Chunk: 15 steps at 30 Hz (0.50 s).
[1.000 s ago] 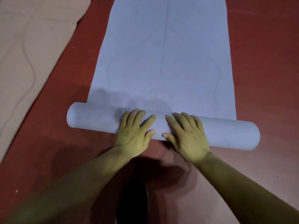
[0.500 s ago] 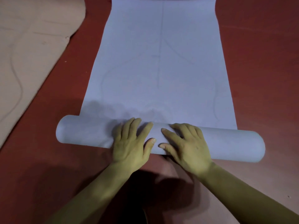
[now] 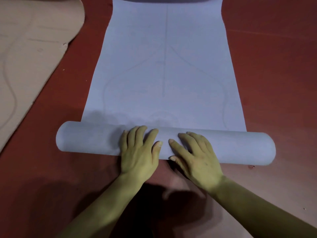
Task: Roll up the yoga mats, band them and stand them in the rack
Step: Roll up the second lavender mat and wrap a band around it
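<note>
Head view: left hand and right hand lie side by side, fingers straight, pressing down on the middle of the rolled near end of the blue-grey yoga mat. Its unrolled length stretches away over the red floor; a beige mat lies flat toward the floor's far left.

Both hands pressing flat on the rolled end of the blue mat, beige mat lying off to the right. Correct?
One error: the beige mat lies off to the left, not the right, as the head view shows. The rest holds: the left hand and right hand both press flat on the rolled end of the blue mat.
</note>
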### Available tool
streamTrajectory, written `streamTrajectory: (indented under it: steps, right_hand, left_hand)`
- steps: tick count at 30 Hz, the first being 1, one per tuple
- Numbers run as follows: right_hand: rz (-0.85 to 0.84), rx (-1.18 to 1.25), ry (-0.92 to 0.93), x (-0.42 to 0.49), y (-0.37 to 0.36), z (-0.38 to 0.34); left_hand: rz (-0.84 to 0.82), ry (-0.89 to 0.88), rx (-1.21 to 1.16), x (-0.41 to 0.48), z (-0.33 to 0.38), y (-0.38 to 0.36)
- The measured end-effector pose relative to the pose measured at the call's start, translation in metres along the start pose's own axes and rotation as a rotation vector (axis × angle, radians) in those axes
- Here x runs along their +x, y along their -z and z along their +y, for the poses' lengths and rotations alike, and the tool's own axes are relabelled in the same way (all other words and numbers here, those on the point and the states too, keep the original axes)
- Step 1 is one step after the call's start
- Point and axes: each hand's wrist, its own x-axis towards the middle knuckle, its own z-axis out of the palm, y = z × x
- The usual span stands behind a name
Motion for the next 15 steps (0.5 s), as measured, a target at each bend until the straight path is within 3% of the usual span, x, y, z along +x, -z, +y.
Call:
streamTrajectory:
  steps: [15]
  right_hand:
    - [-0.062,0.009,-0.073,0.018,0.004,0.007]
  left_hand:
    - [0.026,-0.006,-0.009,0.010,0.001,-0.014]
